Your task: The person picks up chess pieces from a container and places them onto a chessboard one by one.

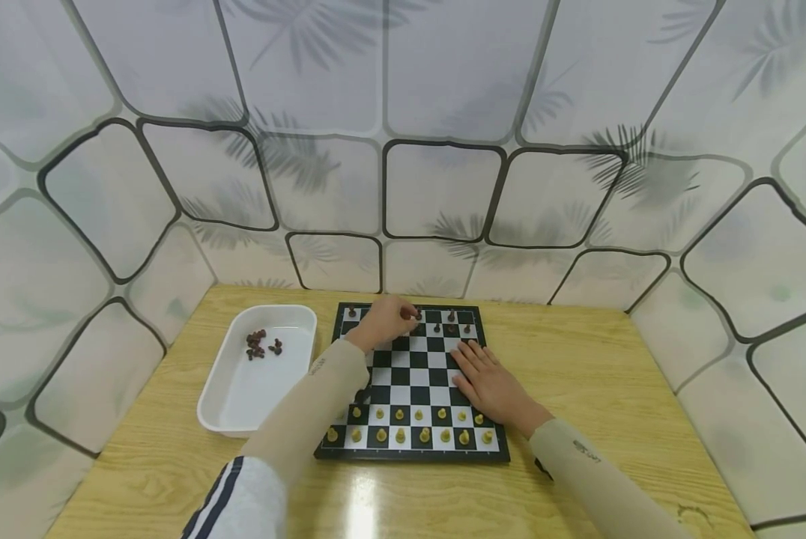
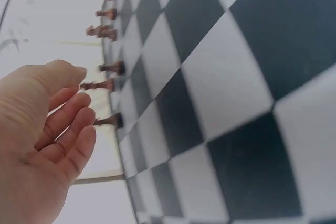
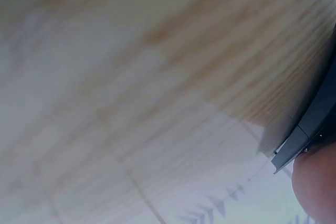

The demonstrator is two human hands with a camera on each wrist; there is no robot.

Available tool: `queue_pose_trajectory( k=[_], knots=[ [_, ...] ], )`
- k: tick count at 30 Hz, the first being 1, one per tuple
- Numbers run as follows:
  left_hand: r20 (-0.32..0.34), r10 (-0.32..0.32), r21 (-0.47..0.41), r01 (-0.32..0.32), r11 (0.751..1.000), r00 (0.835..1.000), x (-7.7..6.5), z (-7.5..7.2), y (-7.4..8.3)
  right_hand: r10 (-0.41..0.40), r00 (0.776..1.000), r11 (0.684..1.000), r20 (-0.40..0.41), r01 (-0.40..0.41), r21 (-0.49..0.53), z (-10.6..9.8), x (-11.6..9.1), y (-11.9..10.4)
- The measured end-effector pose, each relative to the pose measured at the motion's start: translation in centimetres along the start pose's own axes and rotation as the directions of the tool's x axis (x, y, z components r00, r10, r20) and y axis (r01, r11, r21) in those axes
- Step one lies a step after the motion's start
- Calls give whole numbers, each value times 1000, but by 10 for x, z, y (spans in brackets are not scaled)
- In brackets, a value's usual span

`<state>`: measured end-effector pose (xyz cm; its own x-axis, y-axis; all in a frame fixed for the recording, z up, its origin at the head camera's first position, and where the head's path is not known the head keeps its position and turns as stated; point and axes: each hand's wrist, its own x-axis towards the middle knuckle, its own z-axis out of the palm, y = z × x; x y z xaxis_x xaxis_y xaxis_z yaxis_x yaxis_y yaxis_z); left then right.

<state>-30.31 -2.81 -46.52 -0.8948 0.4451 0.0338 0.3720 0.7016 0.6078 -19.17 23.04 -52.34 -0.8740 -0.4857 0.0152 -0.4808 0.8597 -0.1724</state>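
Note:
The black-and-white chessboard (image 1: 401, 374) lies on the wooden table. At its far edge my left hand (image 1: 387, 322) pinches the top of a dark red chess piece (image 2: 102, 85) between thumb and fingertips; the piece's base is at the board. Other dark red pieces (image 1: 452, 316) stand beside it along the far rows. My right hand (image 1: 497, 385) lies with straight fingers on the right side of the board. Yellow pieces (image 1: 425, 434) fill the two near rows, partly hidden at the left by my forearm. In the right wrist view only part of that hand (image 3: 317, 184) shows, against the board's dark edge.
A white tray (image 1: 231, 404) stands left of the board, holding several dark red pieces (image 1: 256, 344) in a loose heap. The wooden table (image 1: 565, 344) extends to the right. A patterned curtain (image 1: 443, 195) encloses the back and sides.

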Motion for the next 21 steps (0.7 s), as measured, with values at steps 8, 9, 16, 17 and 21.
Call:
queue_pose_trajectory(
  k=[8, 9, 16, 17, 21],
  knots=[
    [-116, 73, 1, -73, 997, 991, -16, -40, -12, -9, 1000, 1000, -2, 9, -14, 1, 0, 1],
    [-127, 72, -1, -72, 997, 989, -18, -45, -14, -5, 1000, 1000, 5, 5, -18, 1, 0, 1],
    [-204, 22, -24, -27, 999, 979, -41, -75, -43, 2, 1000, 1000, 25, -1, -30, 0, 0, 1],
    [-215, 16, -28, -23, 999, 977, -45, -79, -47, 4, 1000, 1000, 27, -3, -30, 0, 0, 0],
    [-255, -4, -21, -1, 1000, 967, -59, -93, -63, -1, 1000, 1000, 13, 2, -18, -1, 0, -1]
  ],
)
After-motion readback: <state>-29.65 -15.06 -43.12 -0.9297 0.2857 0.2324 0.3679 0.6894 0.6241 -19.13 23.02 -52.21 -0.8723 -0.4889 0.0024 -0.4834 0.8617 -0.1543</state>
